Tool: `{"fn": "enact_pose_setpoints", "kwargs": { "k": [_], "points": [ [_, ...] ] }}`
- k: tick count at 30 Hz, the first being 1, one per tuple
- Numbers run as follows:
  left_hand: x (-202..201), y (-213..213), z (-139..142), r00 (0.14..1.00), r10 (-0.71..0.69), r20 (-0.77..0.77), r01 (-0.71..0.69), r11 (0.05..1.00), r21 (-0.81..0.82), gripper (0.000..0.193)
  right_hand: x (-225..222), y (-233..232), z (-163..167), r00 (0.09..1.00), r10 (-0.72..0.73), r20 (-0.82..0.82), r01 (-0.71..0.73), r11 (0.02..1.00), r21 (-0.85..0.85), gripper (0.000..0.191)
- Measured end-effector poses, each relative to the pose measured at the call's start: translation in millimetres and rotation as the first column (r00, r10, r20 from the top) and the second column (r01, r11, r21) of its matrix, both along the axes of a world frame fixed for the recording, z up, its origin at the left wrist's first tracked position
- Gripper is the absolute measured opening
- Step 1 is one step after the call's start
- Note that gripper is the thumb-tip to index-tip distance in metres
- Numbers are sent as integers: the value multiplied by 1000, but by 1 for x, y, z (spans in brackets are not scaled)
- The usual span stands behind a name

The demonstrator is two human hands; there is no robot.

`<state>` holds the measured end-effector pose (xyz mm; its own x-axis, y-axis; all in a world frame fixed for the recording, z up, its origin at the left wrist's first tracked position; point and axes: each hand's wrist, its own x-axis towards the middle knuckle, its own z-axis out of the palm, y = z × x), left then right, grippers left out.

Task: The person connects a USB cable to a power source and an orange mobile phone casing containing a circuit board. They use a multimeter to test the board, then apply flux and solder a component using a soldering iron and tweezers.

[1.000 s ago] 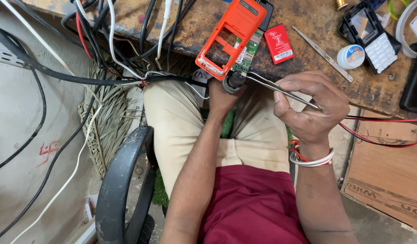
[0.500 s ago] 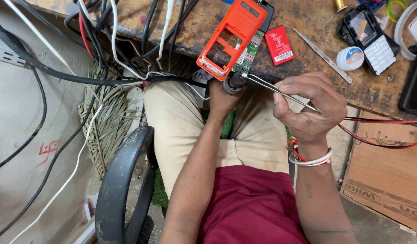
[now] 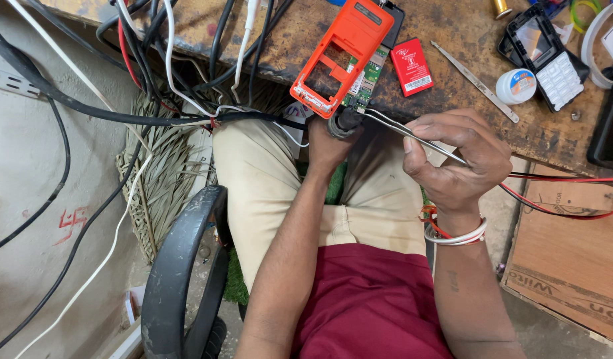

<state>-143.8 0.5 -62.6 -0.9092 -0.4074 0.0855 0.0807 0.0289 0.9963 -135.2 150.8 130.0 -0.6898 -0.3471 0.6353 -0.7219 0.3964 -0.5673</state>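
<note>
My left hand (image 3: 330, 143) grips the lower end of an opened orange phone (image 3: 343, 56), held up against the bench edge with its green circuit board (image 3: 361, 83) showing on the right side. My right hand (image 3: 459, 163) pinches metal tweezers (image 3: 403, 129); their tips reach the bottom edge of the circuit board. A red and white bangle sits on my right wrist.
On the wooden bench (image 3: 453, 40) lie a red battery (image 3: 411, 66), a second pair of tweezers (image 3: 476, 83), a small white round tub (image 3: 516, 86) and a black phone housing with white keypad (image 3: 549, 60). Cables (image 3: 153, 80) hang left. A chair arm (image 3: 180, 266) is lower left.
The view has shifted slightly. Both hands, the phone and the tweezers stay in nearly the same place.
</note>
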Motion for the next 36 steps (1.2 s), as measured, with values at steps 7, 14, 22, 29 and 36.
{"fn": "enact_pose_setpoints", "kwargs": {
  "k": [7, 14, 22, 29, 36],
  "points": [
    [1, 1, 0, 1000, 12, -7, -12, 1000, -6, 39, 4, 0, 2, 1000, -8, 20, 8, 1000, -15, 15],
    [2, 0, -1, 1000, 0, 23, -1, 999, 41, 32, 6, -1, 2, 1000, -11, 25, 11, 1000, -20, 16],
    [3, 1, -2, 1000, -2, 5, 1, 999, 43, 36, 6, -1, 2, 1000, 3, 14, -2, 1000, -27, 15],
    [4, 1, -1, 1000, 5, 2, -5, 1000, 30, 38, 8, 0, 1, 1000, -4, 15, 5, 1000, -27, 15],
    [6, 1, 3, 1000, 7, -25, -7, 999, 36, 40, 8, -1, 1, 1000, -9, 3, 9, 999, -31, 16]
  ]
}}
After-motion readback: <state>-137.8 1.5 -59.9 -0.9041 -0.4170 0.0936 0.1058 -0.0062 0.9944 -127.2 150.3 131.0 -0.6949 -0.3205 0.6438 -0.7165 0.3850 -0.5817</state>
